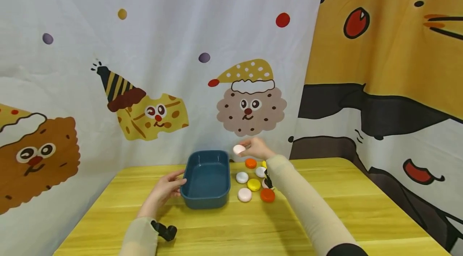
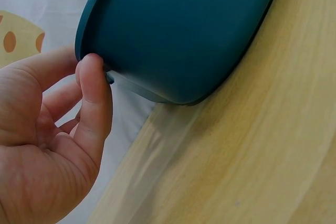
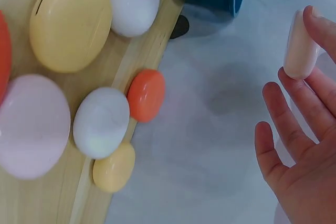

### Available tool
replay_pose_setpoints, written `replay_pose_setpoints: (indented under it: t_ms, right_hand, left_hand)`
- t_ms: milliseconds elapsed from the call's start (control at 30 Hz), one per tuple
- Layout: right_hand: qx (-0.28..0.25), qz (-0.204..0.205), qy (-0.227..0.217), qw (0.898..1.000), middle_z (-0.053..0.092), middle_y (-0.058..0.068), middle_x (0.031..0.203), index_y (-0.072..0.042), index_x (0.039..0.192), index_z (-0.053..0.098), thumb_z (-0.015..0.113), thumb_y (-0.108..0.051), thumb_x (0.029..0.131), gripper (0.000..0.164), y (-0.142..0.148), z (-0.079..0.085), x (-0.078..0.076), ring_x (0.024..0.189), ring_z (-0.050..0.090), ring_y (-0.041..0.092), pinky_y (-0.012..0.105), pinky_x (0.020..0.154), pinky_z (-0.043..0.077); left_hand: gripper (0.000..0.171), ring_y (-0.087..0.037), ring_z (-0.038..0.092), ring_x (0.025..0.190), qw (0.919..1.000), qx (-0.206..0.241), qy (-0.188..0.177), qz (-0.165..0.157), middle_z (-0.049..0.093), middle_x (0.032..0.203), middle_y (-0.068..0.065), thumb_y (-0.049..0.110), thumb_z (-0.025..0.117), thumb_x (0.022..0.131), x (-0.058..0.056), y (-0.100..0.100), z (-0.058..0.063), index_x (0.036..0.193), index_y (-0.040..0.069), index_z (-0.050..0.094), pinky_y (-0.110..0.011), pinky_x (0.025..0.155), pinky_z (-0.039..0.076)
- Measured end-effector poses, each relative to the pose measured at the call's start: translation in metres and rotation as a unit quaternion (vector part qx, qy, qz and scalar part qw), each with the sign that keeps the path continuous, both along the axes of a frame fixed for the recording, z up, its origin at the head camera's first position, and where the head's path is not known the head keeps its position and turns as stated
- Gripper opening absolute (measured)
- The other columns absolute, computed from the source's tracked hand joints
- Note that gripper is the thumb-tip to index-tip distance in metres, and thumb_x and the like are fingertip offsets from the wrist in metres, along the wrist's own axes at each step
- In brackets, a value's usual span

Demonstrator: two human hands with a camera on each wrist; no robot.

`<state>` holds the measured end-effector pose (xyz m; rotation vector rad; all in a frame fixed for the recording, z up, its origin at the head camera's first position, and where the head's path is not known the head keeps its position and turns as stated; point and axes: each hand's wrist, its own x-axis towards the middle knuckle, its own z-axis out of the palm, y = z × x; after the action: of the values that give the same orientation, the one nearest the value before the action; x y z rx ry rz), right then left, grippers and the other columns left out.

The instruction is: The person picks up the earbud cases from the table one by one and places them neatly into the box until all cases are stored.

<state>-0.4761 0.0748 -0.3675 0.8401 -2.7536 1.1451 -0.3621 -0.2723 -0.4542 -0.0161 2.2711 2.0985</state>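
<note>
My right hand (image 1: 257, 148) holds a pale pinkish-white round disc (image 3: 301, 48) between thumb and fingers, raised over the far side of the table. Two of its other fingers stretch out loosely in the right wrist view. At the left end of a blue-green rectangular dish (image 1: 206, 203), my left hand (image 1: 165, 189) pinches the rim, thumb and fingers meeting there in the left wrist view. The dish's inside shows bare in the head view. Right of the dish lie several glossy discs, among them a yellow one (image 1: 254, 185), a white one (image 1: 242, 177) and a red-orange one (image 1: 267, 195).
A wood-grain table (image 1: 217, 232) carries everything, its far edge close against a printed cloth (image 1: 162, 67) with cartoon figures. My right sleeve (image 1: 307, 195) passes beside the discs and partly covers some. A small dark object (image 3: 180, 27) sits by the dish's far corner.
</note>
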Motion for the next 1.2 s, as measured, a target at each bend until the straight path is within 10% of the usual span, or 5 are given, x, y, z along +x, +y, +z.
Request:
replay_pose_setpoints:
  t_ms: [433,1200]
  right_hand:
    - [-0.020,0.015,-0.010,1.000,0.069,0.008,0.111,-0.004,0.114,0.071,0.083,-0.015,0.077,0.041,-0.018,-0.017,-0.007,0.093,0.065,0.019,0.033,0.081,0.053]
    - [0.007,0.010,0.010,1.000,0.069,0.003,0.108,-0.012,0.120,0.070,0.083,-0.027,0.077,0.048,-0.059,0.000,-0.010,0.099,0.062,0.021,0.039,0.085,0.051]
  left_hand:
    - [0.057,-0.012,0.052,0.057,0.9998,0.010,0.001,-0.017,0.055,0.095,-0.012,0.009,0.062,0.095,0.003,0.002,-0.008,0.146,-0.001,0.040,-0.024,0.057,0.053]
    - [0.054,-0.010,0.052,0.055,0.9995,0.009,0.018,-0.022,0.056,0.090,-0.009,0.006,0.061,0.095,-0.003,0.004,-0.004,0.145,-0.002,0.041,-0.025,0.055,0.053]
